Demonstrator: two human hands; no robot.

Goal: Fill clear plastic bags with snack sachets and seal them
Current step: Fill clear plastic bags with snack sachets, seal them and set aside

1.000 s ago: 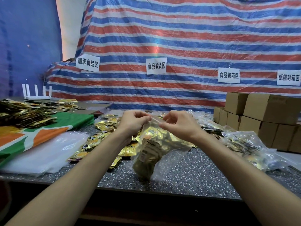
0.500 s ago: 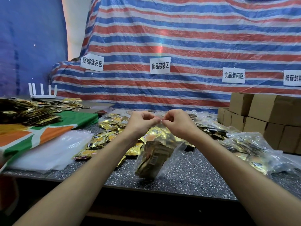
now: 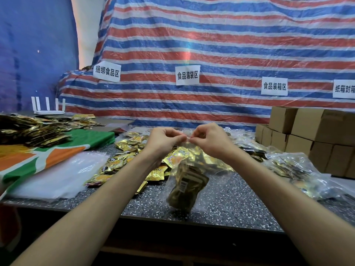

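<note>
Above the near edge of the speckled table [image 3: 230,206], the clear plastic bag [image 3: 184,175] hangs in the air, held up by its mouth alone. The left hand [image 3: 165,141] and the right hand [image 3: 209,140] meet at the top of it. Each pinches the top edge between thumb and curled fingers, and their tips almost touch at the middle of the mouth. Whether the seal strip is pressed closed under them is too small to tell. The snack sachets [image 3: 184,191] inside are slumped into the lower part, a dark-gold wad that pulls the film taut and tilts the bag a little. I judge the load light but floppy: the film looks thin, soft and slick, so it gives no support of its own and would slide out of a loose pinch. The best hold is the one used here, right at the rim where the two walls lie together, with the pinch run sideways along the strip. Grabbing lower down would only crumple film and shift the sachets. The sachets look stiff-edged, so a corner could snag the thin wall. Loose sachets [image 3: 123,162] lie heaped on the table beyond the left wrist, and filled bags [image 3: 292,166] sit to the right, near the cardboard boxes [image 3: 317,135].
</note>
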